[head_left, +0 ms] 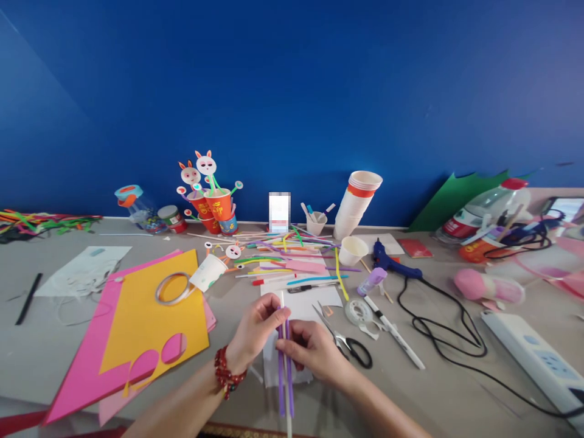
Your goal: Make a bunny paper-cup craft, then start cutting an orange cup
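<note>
My left hand (262,325) pinches the upper part of a bundle near the front edge of the table. The bundle is a white stick (288,401) with purple pipe cleaners (281,389) lying along it on both sides. Lower down, my right hand (312,350) closes its thumb and fingers on the same bundle. The white stick reaches above my left fingertips and below the purple ends. White paper (272,368) lies under my hands. Just right of my right hand are scissors (351,350) with black handles.
Several pipe cleaners lie behind my hands. At left are yellow card (146,292), a tape roll (173,288) and a white cup (208,272). Red cups (219,207) with rabbit faces stand behind. To the right are a glue gun (392,263), its cord, a marker (396,334) and a power strip (533,353).
</note>
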Available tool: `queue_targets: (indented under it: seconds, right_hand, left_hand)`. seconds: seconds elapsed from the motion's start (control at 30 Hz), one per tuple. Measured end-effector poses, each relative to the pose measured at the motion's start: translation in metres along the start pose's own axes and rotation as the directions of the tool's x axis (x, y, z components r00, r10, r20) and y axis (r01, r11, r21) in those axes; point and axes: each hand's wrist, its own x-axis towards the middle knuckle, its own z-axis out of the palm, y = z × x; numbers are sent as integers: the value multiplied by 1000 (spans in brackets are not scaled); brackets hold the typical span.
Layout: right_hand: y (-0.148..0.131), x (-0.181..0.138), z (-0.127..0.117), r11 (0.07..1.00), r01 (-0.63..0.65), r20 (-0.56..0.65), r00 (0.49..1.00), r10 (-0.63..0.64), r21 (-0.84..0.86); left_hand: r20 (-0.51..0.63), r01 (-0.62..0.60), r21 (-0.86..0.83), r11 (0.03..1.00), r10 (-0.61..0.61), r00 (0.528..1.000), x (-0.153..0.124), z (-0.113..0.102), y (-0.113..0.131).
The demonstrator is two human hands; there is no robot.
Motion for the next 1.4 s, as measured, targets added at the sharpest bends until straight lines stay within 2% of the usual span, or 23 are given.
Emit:
queue_targets:
  seconds: [0.17, 0.33, 0.47, 0.6, 0.73, 0.93, 1.1, 1.4]
  right_hand:
    - [1, -1, 1, 1000, 1, -4, 1000, -1, 13]
    - [4, -1, 1, 1000, 18, -51, 999, -17, 14]
    - [8, 0, 1, 998, -2, 4, 1000, 1, 66]
    - [12, 1, -1, 993, -1, 22, 1000, -1, 115]
    - [13, 2, -1, 992, -6, -13, 1000, 7, 129]
    - [11, 0, 0, 992, -2, 12, 1000, 1, 123]
    - [9, 0, -1, 995, 4, -35, 999, -1, 102]
    - [14, 0, -2, 992, 23, -54, 998, -17, 128]
  left_hand:
    - [2, 39, -32, 999, -39, 999, -1, 2, -1]
    - [68, -26, 74, 997, 21, 997, -2, 2, -1]
    - [53, -2, 52, 999, -1, 999, -1, 0, -1]
    - [91, 29, 36, 999, -32, 995, 0, -1, 1]
    - [119, 9, 57, 998, -15, 993, 0, -3, 2]
    - [109, -34, 124, 992, 20, 994, 0, -6, -3]
    - [160, -67, 128, 990, 47, 986, 0, -6, -2]
    - [139, -96, 188, 977, 71, 988, -1, -4, -6]
